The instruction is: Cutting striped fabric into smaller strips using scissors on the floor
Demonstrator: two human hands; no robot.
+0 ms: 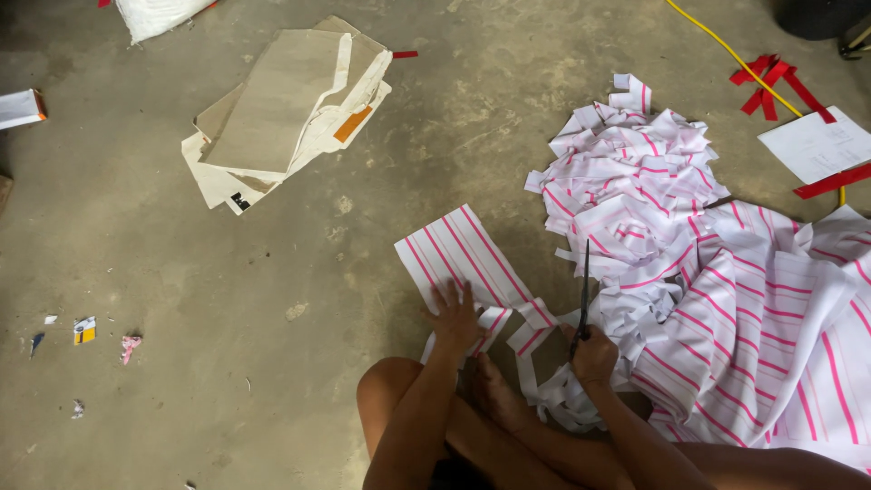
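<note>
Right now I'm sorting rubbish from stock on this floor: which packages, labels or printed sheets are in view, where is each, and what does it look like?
Flattened cardboard packaging: upper middle floor, beige stack, orange patch, small dark mark.
Small box: left edge, white with an orange end.
White bag: top edge, partly cut off.
White sheet: far right, flat rectangle with faint print, red strips beside it.
Small wrapper scrap: lower left, yellow and white.

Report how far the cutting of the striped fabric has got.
Done: a heap of cut strips lies on the floor. In hand: the left hand presses a flat striped piece down, while the right hand holds scissors, blades pointing away, touching nothing I can see. Left: a large uncut spread of striped fabric at the right.
</note>
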